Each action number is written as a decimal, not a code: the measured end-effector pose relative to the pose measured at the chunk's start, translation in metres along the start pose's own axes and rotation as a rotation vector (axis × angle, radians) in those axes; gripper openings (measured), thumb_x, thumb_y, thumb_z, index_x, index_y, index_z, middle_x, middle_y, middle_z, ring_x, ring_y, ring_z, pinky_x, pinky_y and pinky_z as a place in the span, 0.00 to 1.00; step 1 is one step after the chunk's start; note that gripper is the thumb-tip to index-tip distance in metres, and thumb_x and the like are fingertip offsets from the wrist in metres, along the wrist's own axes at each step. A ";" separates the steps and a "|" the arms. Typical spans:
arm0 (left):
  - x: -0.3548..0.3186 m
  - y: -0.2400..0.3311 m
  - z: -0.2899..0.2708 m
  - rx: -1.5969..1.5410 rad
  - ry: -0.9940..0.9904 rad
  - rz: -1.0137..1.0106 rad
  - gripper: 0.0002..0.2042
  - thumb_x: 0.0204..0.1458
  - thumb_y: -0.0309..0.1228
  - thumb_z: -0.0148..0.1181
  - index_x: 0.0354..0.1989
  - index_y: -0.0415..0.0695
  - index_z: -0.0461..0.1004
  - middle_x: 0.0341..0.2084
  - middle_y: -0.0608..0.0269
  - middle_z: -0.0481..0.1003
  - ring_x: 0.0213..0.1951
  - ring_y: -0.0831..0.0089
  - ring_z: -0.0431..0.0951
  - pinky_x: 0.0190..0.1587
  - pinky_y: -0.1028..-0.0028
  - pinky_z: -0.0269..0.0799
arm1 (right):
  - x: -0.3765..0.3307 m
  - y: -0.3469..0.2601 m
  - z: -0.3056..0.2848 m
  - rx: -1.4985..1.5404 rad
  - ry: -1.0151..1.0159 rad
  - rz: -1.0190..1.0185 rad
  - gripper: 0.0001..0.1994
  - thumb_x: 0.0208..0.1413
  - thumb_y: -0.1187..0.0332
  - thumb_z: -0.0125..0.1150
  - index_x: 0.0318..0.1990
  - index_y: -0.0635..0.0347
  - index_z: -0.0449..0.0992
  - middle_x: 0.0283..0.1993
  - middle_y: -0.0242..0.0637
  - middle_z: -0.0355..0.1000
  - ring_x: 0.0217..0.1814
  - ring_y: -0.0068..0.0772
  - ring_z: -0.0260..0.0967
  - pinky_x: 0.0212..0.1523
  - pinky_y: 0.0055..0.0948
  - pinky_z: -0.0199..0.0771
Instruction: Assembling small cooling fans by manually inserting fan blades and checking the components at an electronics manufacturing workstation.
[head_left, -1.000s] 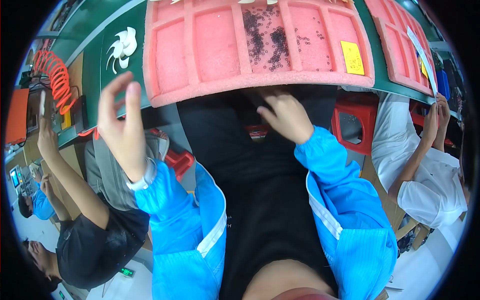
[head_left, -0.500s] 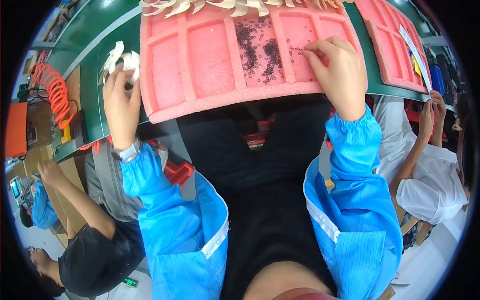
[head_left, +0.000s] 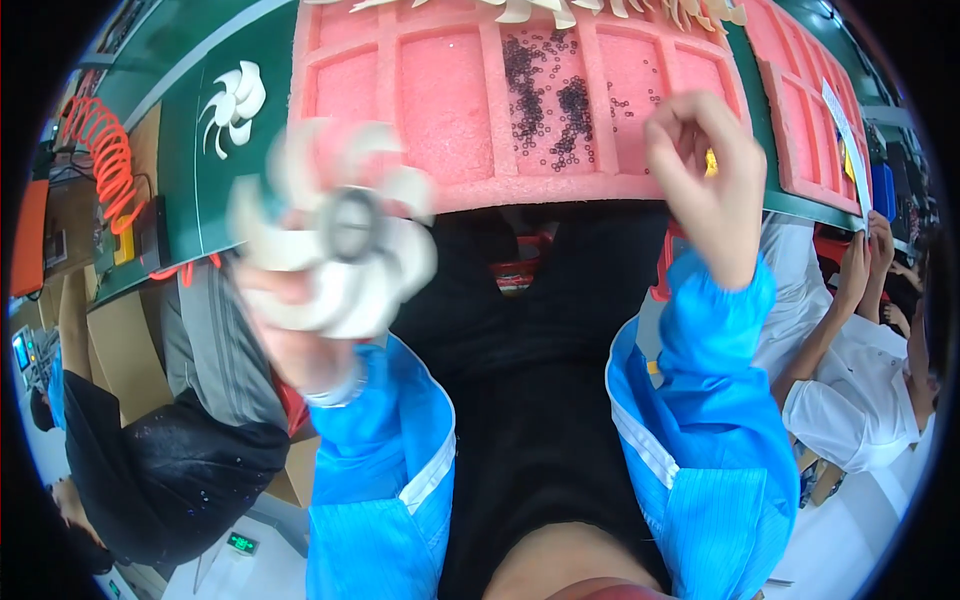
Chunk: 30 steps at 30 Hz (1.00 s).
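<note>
Head view: your left hand (head_left: 300,352) grasps a white fan (head_left: 345,262) left of centre, apparently by its blades to leave the hub exposed. Your right hand (head_left: 715,205) pinches over the pink tray (head_left: 440,110), right of centre; whether it grips a ring cannot be told. Ridges likely contain the black rings (head_left: 574,103). Since the previous frame, your left hand has come from upper left toward centre.

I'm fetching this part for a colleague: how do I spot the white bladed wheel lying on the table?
Find the big pink foam tray on the green table. Between its left side and the red coiled hose lies the white bladed wheel. It lies directly on the green surface, unlike the similar wheel in the left hand.
</note>
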<state>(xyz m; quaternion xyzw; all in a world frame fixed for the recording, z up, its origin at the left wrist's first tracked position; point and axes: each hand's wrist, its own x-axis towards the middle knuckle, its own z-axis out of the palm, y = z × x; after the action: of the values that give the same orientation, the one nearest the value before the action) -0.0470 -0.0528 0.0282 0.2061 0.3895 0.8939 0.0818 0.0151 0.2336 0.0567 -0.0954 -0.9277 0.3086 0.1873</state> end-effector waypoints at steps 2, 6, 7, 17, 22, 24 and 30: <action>-0.026 -0.028 0.018 -0.123 -0.044 -0.129 0.21 0.58 0.42 0.60 0.54 0.40 0.71 0.63 0.33 0.66 0.65 0.42 0.68 0.67 0.47 0.65 | -0.031 -0.022 0.002 0.309 0.033 0.074 0.03 0.53 0.79 0.63 0.34 0.64 0.76 0.32 0.33 0.72 0.29 0.27 0.71 0.31 0.28 0.73; -0.058 -0.051 0.026 -0.291 -0.106 -0.328 0.15 0.51 0.36 0.75 0.41 0.45 0.76 0.66 0.25 0.60 0.67 0.35 0.64 0.68 0.43 0.61 | -0.072 -0.051 0.031 0.505 -0.005 -0.008 0.07 0.49 0.83 0.66 0.36 0.65 0.77 0.35 0.37 0.72 0.29 0.26 0.71 0.31 0.24 0.72; -0.061 -0.052 0.027 -0.298 -0.103 -0.352 0.15 0.52 0.36 0.74 0.42 0.45 0.75 0.66 0.26 0.60 0.67 0.35 0.64 0.68 0.43 0.61 | -0.076 -0.048 0.032 0.507 -0.008 -0.002 0.07 0.49 0.83 0.66 0.36 0.65 0.77 0.35 0.37 0.72 0.29 0.26 0.71 0.31 0.24 0.72; -0.074 -0.062 0.031 -0.223 -0.128 -0.268 0.14 0.52 0.32 0.74 0.42 0.45 0.77 0.67 0.27 0.59 0.67 0.33 0.63 0.66 0.44 0.65 | -0.089 -0.032 0.029 0.493 -0.071 -0.099 0.11 0.43 0.83 0.71 0.35 0.62 0.81 0.37 0.39 0.71 0.33 0.30 0.72 0.34 0.27 0.73; -0.076 -0.057 0.034 0.085 -0.210 -0.158 0.16 0.46 0.29 0.78 0.43 0.44 0.80 0.65 0.28 0.61 0.66 0.34 0.66 0.63 0.45 0.69 | -0.090 -0.022 0.024 0.527 -0.121 -0.117 0.09 0.43 0.81 0.72 0.33 0.61 0.81 0.34 0.36 0.73 0.32 0.29 0.71 0.34 0.26 0.70; -0.073 -0.050 0.031 0.340 -0.356 -0.060 0.18 0.43 0.29 0.80 0.42 0.44 0.81 0.63 0.30 0.64 0.64 0.35 0.68 0.61 0.48 0.72 | -0.092 -0.019 0.021 0.594 -0.179 -0.053 0.08 0.43 0.80 0.72 0.33 0.61 0.81 0.34 0.35 0.73 0.32 0.27 0.71 0.33 0.25 0.69; -0.065 -0.036 0.027 0.668 -0.585 0.051 0.18 0.38 0.30 0.82 0.39 0.43 0.83 0.59 0.32 0.69 0.60 0.38 0.73 0.57 0.52 0.76 | -0.097 -0.009 0.033 0.875 -0.480 0.275 0.05 0.46 0.77 0.72 0.31 0.63 0.81 0.34 0.32 0.75 0.31 0.21 0.70 0.30 0.22 0.66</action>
<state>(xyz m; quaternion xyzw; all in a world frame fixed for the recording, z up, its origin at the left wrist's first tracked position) 0.0227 -0.0308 -0.0015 0.4751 0.6123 0.6247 0.0955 0.0892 0.1803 0.0103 -0.0558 -0.7074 0.7028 -0.0507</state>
